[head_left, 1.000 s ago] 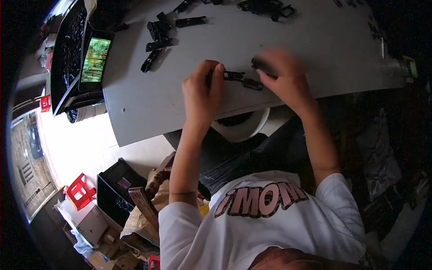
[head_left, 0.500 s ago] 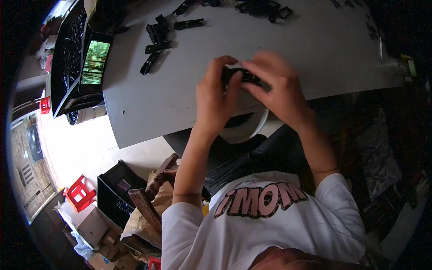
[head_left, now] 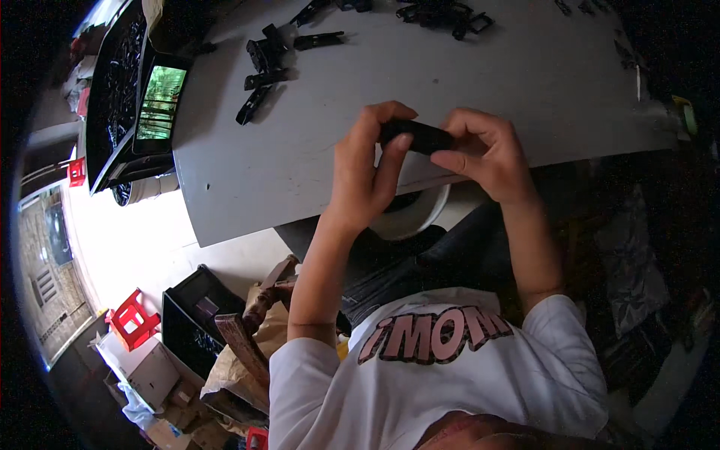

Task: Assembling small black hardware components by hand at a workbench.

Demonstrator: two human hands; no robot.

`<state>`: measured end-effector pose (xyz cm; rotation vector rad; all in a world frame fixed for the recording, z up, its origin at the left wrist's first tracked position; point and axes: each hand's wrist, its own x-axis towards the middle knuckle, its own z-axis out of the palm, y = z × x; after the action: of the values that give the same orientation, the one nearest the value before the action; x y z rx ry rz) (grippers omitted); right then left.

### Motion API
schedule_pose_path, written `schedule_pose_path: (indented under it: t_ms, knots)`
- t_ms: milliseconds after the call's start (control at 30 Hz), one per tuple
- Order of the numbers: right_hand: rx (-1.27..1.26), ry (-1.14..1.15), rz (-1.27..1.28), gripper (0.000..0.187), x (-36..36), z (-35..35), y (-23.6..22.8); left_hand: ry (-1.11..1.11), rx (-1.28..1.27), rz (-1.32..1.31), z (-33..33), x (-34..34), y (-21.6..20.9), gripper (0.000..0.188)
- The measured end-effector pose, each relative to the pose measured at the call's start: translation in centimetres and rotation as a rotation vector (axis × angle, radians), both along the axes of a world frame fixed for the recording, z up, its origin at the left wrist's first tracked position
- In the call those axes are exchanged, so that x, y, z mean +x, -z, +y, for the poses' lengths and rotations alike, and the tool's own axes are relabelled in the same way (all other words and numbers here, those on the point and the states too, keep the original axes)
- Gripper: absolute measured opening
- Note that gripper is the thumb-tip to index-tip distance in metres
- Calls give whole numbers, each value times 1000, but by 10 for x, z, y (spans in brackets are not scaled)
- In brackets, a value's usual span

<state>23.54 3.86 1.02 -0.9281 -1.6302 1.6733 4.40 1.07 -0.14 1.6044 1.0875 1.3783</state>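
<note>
One black part; ends hidden

The left grip and right grip hold 1 black part over the grey table.

From here: black part, ends partly hidden by left fingers and right fingers. Below them, table covers bucket's far side. Beyond, pieces cut off.
</note>
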Motion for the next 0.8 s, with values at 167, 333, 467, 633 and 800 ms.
schedule_pose_path:
  t_ms: [167, 333, 467, 633, 800]
  knots:
    - [-14, -72, -118, 20, 5, 19, 9, -96, -136, -74, 8, -4, 4, 11]
    - [884, 484, -676, 17, 46, 111, 34, -359, -134, 7, 67, -55, 28, 9]
    - [1118, 406, -954, 20, 64, 140, 50, -550, 280, 878, 96, -63, 24, 17]
    - [992, 350, -1123, 23, 56, 100, 43, -454, 18, 1203, 100, -61, 20, 14]
    - [858, 399, -818, 24, 39, 56, 40, -416, 128, 984, 81, -66, 27, 18]
